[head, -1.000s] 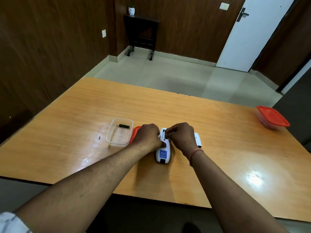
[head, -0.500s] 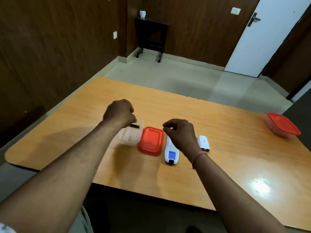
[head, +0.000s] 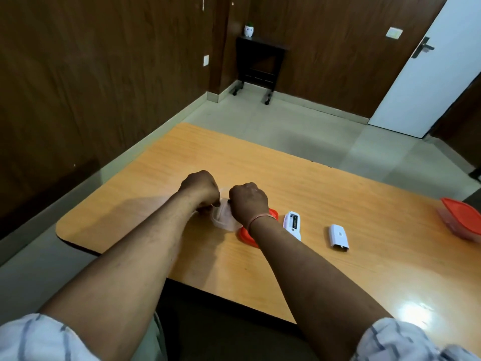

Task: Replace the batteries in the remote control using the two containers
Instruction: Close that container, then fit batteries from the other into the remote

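Observation:
The clear plastic container sits open on the table, partly hidden by both hands. My left hand is curled at its left rim and grips it. My right hand hovers over the container with fingers pinched; a small dark battery tip shows at the fingertips. The container's red lid lies beside it, half under my right forearm. The white remote lies face down with its compartment open and one dark battery inside. Its white battery cover lies to the right.
A second container with a red lid stands shut at the table's far right edge. The table's near edge runs diagonally under my forearms. A dark side table stands by the back wall.
My right hand left the remote and moved left over the clear container. My left hand went from the remote to the container's rim. The view has swung to the left.

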